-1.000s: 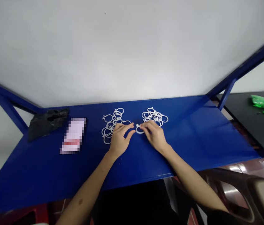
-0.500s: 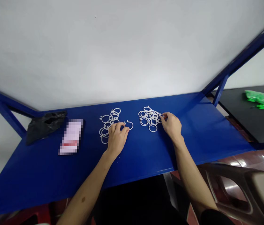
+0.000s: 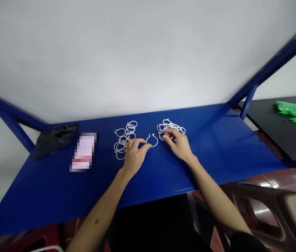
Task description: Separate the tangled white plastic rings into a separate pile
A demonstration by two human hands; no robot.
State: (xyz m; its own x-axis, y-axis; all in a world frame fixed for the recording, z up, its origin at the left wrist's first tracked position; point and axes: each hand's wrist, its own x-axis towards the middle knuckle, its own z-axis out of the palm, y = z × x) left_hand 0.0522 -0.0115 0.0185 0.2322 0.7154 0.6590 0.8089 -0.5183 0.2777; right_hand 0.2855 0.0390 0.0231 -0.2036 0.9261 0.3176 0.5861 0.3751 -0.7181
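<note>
On the blue table (image 3: 216, 154) lie two heaps of white plastic rings. My left hand (image 3: 133, 155) pinches a single unclosed white ring (image 3: 152, 141) by its left side, holding it between the heaps. The left heap of rings (image 3: 123, 139) lies just behind and left of that hand. My right hand (image 3: 179, 145) rests with fingers loosely spread at the near edge of the right heap of rings (image 3: 170, 126), fingertips pointing toward the held ring, nothing in it.
A crumpled black bag (image 3: 54, 136) and a pink-white packet (image 3: 83, 151) lie at the table's left. A black table (image 3: 281, 136) to the right bears a green bag (image 3: 293, 109). A brown plastic chair (image 3: 274, 210) stands at lower right. A white wall rises behind.
My right hand left a ring at the right heap and came back toward the middle. My left hand drew one unclosed ring out of the left heap and moved it rightward.
</note>
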